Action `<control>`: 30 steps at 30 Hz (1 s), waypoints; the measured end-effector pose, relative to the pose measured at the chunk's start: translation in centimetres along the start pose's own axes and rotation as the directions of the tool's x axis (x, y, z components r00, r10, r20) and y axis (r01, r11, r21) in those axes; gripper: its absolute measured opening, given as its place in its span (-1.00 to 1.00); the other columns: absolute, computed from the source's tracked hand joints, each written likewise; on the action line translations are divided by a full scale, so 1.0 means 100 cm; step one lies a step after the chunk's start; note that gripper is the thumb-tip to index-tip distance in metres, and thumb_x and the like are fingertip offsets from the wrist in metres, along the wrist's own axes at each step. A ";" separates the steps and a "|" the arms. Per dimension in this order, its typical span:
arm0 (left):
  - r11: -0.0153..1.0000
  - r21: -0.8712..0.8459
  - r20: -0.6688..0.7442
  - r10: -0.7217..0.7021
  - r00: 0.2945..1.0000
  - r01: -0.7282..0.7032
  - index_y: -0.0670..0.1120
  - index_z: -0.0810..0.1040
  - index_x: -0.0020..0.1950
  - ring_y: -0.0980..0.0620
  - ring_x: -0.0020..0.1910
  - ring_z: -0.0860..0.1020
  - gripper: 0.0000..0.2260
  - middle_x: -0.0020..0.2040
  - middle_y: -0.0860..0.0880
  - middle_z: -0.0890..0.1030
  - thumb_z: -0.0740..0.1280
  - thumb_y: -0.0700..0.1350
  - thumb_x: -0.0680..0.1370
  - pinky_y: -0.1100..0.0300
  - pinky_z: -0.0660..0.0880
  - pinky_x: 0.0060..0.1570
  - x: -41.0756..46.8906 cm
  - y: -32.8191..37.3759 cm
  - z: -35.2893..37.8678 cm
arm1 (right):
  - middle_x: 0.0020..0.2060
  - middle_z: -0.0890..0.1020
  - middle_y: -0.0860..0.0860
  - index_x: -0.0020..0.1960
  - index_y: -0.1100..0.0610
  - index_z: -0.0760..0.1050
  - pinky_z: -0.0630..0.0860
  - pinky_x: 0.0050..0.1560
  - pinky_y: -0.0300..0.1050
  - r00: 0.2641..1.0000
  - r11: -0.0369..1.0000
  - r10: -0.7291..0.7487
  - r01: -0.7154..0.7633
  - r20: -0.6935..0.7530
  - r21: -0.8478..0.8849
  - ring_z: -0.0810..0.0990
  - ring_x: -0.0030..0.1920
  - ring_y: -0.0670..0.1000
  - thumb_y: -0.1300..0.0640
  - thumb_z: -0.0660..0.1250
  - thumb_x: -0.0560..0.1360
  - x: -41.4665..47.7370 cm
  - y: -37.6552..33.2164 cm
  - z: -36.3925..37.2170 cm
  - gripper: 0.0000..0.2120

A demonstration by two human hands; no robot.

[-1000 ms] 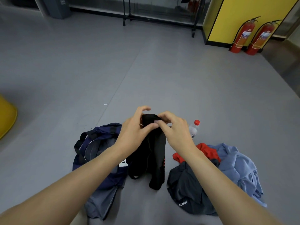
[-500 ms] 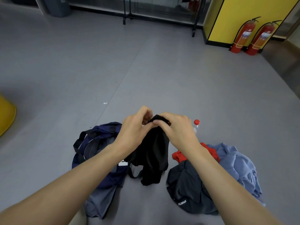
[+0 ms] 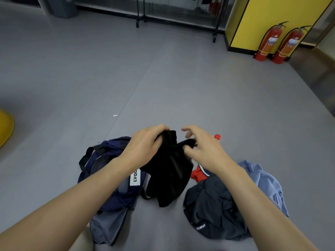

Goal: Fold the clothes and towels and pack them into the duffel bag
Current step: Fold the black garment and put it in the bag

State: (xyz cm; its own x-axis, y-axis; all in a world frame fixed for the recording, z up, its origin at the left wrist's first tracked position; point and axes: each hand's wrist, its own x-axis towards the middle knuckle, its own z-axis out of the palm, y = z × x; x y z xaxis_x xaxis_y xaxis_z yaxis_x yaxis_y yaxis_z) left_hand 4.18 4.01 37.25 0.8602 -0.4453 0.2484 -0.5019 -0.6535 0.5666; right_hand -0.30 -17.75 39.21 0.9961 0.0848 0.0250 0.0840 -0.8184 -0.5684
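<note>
A black garment (image 3: 168,174) hangs bunched above the floor between my hands. My left hand (image 3: 145,144) grips its top edge. My right hand (image 3: 203,147) pinches the top edge with thumb and lower fingers while its other fingers are spread. Under my left forearm a navy and grey duffel bag (image 3: 108,187) lies on the floor, partly hidden. To the right sits a heap of clothes: a dark grey garment (image 3: 208,211), a light blue one (image 3: 266,183) and a red one (image 3: 197,175).
A clear bottle with a red cap (image 3: 217,137) lies behind my right hand. Two red fire extinguishers (image 3: 279,44) stand at the far right by a yellow panel (image 3: 272,15). A yellow object (image 3: 5,127) is at the left edge. Grey floor (image 3: 163,78) stretches ahead.
My hands have drawn a little apart along the garment's top edge, and my right hand's fingers have spread. The hanging black cloth has bunched up shorter.
</note>
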 end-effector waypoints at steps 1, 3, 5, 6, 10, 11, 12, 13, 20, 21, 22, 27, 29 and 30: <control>0.999 0.033 0.000 0.030 1.000 -0.030 0.11 0.49 0.23 -0.01 0.06 0.58 -0.74 0.08 0.12 0.63 0.17 -0.16 0.62 -0.02 0.51 0.00 0.000 0.001 0.000 | 0.08 0.51 -0.25 0.35 -0.27 0.33 0.42 -0.05 -0.19 0.999 0.999 -0.028 0.029 0.035 -0.028 0.53 -0.09 -0.18 -0.12 0.31 0.47 -0.001 -0.004 0.006 -0.54; 0.995 0.080 0.007 0.052 0.999 -0.053 0.11 0.49 0.26 -0.03 0.05 0.58 -0.71 0.09 0.09 0.62 0.16 -0.16 0.61 -0.03 0.51 -0.04 0.001 0.001 0.001 | 0.10 0.53 -0.25 0.41 -0.27 0.30 0.46 -0.02 -0.17 0.996 0.994 -0.080 0.083 0.050 -0.075 0.55 -0.03 -0.14 -0.27 0.31 0.44 -0.001 -0.013 0.017 -0.45; 0.994 0.096 -0.018 0.049 0.999 -0.047 0.12 0.50 0.27 -0.02 0.03 0.60 -0.70 0.09 0.10 0.62 0.14 -0.10 0.60 -0.02 0.53 -0.08 0.000 0.000 0.001 | 0.09 0.58 -0.22 0.38 -0.26 0.30 0.53 0.05 -0.02 0.995 0.994 -0.090 0.093 0.046 -0.064 0.56 0.05 -0.07 -0.37 0.29 0.39 -0.001 -0.021 0.025 -0.40; 0.994 0.097 -0.041 0.046 0.998 -0.042 0.14 0.50 0.26 0.00 0.02 0.60 -0.70 0.08 0.11 0.63 0.11 -0.05 0.59 -0.01 0.53 -0.11 0.000 0.000 0.000 | 0.09 0.59 -0.20 0.40 -0.25 0.27 0.54 0.08 0.03 0.996 0.996 -0.078 0.080 0.054 -0.046 0.57 0.08 -0.04 -0.43 0.27 0.37 -0.001 -0.025 0.027 -0.34; 0.996 0.083 -0.104 0.050 0.993 -0.041 0.18 0.49 0.16 0.08 -0.09 0.60 -0.74 -0.02 0.16 0.64 0.10 0.05 0.54 0.04 0.53 -0.20 -0.002 0.004 -0.002 | 0.13 0.64 -0.07 0.56 -0.15 0.08 0.51 0.15 0.07 0.996 1.000 -0.015 0.018 0.085 -0.024 0.58 0.15 0.05 -0.44 0.23 0.39 -0.003 -0.033 0.035 -0.16; 0.996 0.079 -0.118 0.054 0.992 -0.045 0.17 0.50 0.14 0.09 -0.10 0.60 -0.77 -0.04 0.16 0.64 0.14 0.04 0.54 0.05 0.53 -0.20 -0.002 0.004 -0.002 | 0.06 0.65 -0.04 0.57 -0.12 0.08 0.51 0.13 0.07 0.997 1.000 -0.007 0.009 0.072 -0.028 0.58 0.10 0.08 -0.30 0.23 0.46 -0.003 -0.033 0.037 -0.24; 0.996 0.079 -0.130 0.061 0.990 -0.051 0.15 0.52 0.13 0.09 -0.10 0.60 -0.79 -0.04 0.16 0.65 0.18 0.02 0.55 0.04 0.54 -0.20 -0.002 0.004 -0.003 | -0.03 0.65 -0.02 0.57 -0.11 0.11 0.50 0.08 0.06 0.999 1.000 0.000 0.001 0.054 -0.027 0.59 0.01 0.11 -0.13 0.21 0.51 -0.002 -0.032 0.038 -0.33; 0.994 0.086 -0.140 0.072 0.987 -0.060 0.12 0.56 0.14 0.07 -0.08 0.61 -0.81 -0.03 0.15 0.66 0.24 -0.01 0.56 0.03 0.55 -0.18 -0.003 0.003 -0.003 | -0.10 0.63 0.00 0.56 -0.11 0.16 0.50 0.03 0.04 0.999 1.000 0.008 -0.008 0.036 -0.019 0.57 -0.06 0.13 0.03 0.18 0.52 -0.001 -0.032 0.037 -0.39; 0.992 0.126 -0.174 0.047 0.984 -0.025 0.10 0.64 0.15 -0.01 -0.08 0.64 -0.82 -0.04 0.09 0.67 0.36 -0.09 0.58 -0.03 0.56 -0.16 -0.003 0.004 -0.009 | -0.10 0.57 -0.11 0.50 -0.20 0.23 0.46 -0.07 -0.04 0.999 0.999 -0.048 0.048 -0.011 0.010 0.56 -0.13 0.06 0.05 0.20 0.56 -0.004 -0.030 0.037 -0.48; 0.992 0.127 -0.173 0.046 0.984 -0.024 0.11 0.64 0.15 -0.01 -0.09 0.64 -0.81 -0.06 0.09 0.67 0.36 -0.09 0.58 -0.03 0.56 -0.16 -0.003 0.004 -0.010 | -0.04 0.59 -0.10 0.51 -0.19 0.19 0.46 -0.05 -0.04 0.999 0.999 -0.043 0.043 -0.004 0.007 0.57 -0.09 0.06 0.05 0.20 0.55 -0.004 -0.029 0.037 -0.44; 0.992 0.123 -0.171 0.040 0.984 -0.019 0.13 0.65 0.14 0.00 -0.09 0.64 -0.81 -0.07 0.09 0.66 0.35 -0.09 0.57 -0.02 0.56 -0.17 -0.003 0.005 -0.010 | 0.05 0.59 -0.09 0.54 -0.18 0.14 0.47 -0.01 -0.04 0.999 0.999 -0.035 0.035 0.009 0.005 0.57 -0.02 0.06 0.03 0.20 0.52 -0.005 -0.029 0.038 -0.39; 0.995 0.096 -0.169 0.039 0.985 -0.023 0.16 0.65 0.13 0.04 -0.12 0.63 -0.80 -0.12 0.10 0.66 0.35 -0.07 0.56 0.00 0.56 -0.19 -0.004 0.006 -0.010 | 0.33 0.54 -0.07 0.58 -0.14 0.06 0.46 0.26 0.04 1.000 0.999 0.000 0.000 -0.006 0.048 0.50 0.30 0.05 -0.22 0.21 0.56 -0.009 -0.037 0.049 -0.33; 0.995 0.088 -0.171 0.068 0.983 -0.054 0.14 0.66 0.13 0.07 -0.09 0.64 -0.80 -0.08 0.12 0.67 0.36 -0.06 0.55 0.02 0.57 -0.17 -0.004 0.004 -0.010 | 0.17 0.65 -0.01 0.53 -0.16 0.25 0.49 0.16 0.09 0.996 1.000 -0.009 0.010 -0.093 0.012 0.59 0.15 0.13 -0.04 0.18 0.64 -0.004 -0.033 0.050 -0.54; 0.994 0.086 -0.169 0.085 0.982 -0.072 0.13 0.66 0.13 0.07 -0.08 0.64 -0.81 -0.07 0.12 0.67 0.37 -0.05 0.55 0.04 0.57 -0.16 -0.004 0.002 -0.011 | 0.10 0.68 0.01 0.49 -0.17 0.33 0.50 0.12 0.09 0.994 1.000 -0.010 0.009 -0.113 -0.007 0.61 0.09 0.15 0.02 0.18 0.64 -0.002 -0.031 0.048 -0.58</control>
State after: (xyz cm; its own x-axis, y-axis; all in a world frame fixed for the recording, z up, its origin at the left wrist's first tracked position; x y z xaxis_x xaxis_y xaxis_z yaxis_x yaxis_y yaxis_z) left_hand 3.79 4.70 38.14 0.8170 -0.3898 0.4249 -0.5682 -0.6700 0.4778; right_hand -0.90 -12.55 37.01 0.9920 0.0280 0.1230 0.0930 -0.8214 -0.5627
